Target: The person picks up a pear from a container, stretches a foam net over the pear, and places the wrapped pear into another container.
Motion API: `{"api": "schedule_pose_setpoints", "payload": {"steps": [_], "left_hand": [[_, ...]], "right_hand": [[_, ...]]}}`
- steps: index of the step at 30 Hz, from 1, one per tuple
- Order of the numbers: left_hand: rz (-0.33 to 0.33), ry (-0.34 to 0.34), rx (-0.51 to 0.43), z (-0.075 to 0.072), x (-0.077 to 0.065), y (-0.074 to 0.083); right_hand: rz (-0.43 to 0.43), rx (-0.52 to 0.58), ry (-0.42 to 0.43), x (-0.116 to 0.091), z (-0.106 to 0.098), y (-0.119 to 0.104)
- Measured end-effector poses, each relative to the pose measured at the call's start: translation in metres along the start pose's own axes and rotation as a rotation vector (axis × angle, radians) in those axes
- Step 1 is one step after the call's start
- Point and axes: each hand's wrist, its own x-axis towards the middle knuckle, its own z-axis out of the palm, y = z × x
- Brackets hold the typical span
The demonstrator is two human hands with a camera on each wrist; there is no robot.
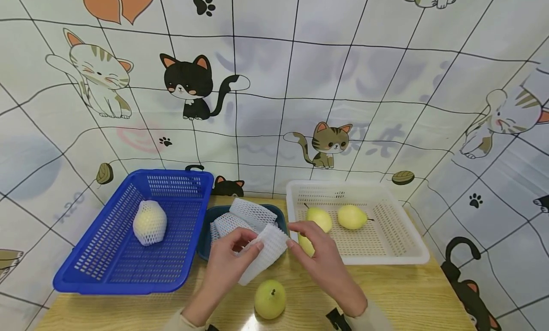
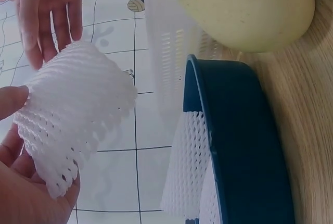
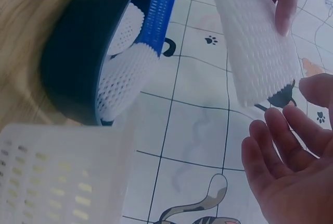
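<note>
My left hand (image 1: 231, 255) pinches a white foam net sleeve (image 1: 267, 253) between thumb and fingers. The sleeve looks flattened and hangs at a tilt over the front of a dark teal basket (image 2: 244, 146). Close to the sleeve's far end is my right hand (image 1: 319, 262), its fingers spread and slightly bent; in the right wrist view a gap shows between the fingertips (image 3: 257, 130) and the sleeve. Below the hands, a bare yellow-green pear (image 1: 270, 300) stands on the wooden table, stem up. More foam net sleeves (image 1: 253, 213) lie in the teal basket.
At the left, a blue basket (image 1: 171, 278) holds one pear in a foam net (image 1: 150, 224). A white basket (image 1: 399, 260) at the right holds a few bare pears (image 1: 352, 217), one partly behind my right hand. A cat-print sheet (image 1: 266, 83) rises behind the table.
</note>
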Motion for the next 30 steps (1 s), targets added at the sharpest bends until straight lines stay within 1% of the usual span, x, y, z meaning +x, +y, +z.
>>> {"api": "schedule_pose_setpoints", "payload": {"steps": [2, 6, 11, 17, 22, 25, 27, 29, 30], "left_hand": [[0.007, -0.002, 0.001, 0.001, -0.001, 0.0], [0.034, 0.003, 0.033, 0.003, -0.002, -0.001], [0.06, 0.018, 0.069, 0.003, -0.002, -0.002], [0.055, 0.03, 0.081, 0.003, -0.004, -0.003], [0.029, 0.019, 0.094, 0.003, -0.007, -0.003], [-0.002, -0.023, 0.061, 0.0, -0.008, -0.005], [-0.023, -0.067, 0.013, -0.003, -0.008, -0.006], [-0.034, -0.116, -0.069, -0.006, -0.008, -0.008], [-0.045, -0.144, -0.133, -0.008, -0.008, -0.01]], "right_hand": [[-0.007, -0.012, -0.01, 0.002, 0.004, -0.001], [-0.013, -0.031, -0.022, 0.003, 0.011, -0.003], [0.001, -0.02, -0.03, 0.003, 0.016, -0.005], [0.056, 0.01, -0.052, 0.003, 0.019, -0.007], [0.133, 0.056, -0.081, 0.004, 0.021, -0.008], [0.16, 0.069, -0.072, 0.004, 0.022, -0.006], [0.16, 0.095, -0.063, 0.004, 0.022, -0.005], [0.168, 0.134, -0.066, 0.003, 0.021, -0.003], [0.176, 0.165, -0.073, 0.003, 0.021, -0.002]]}}
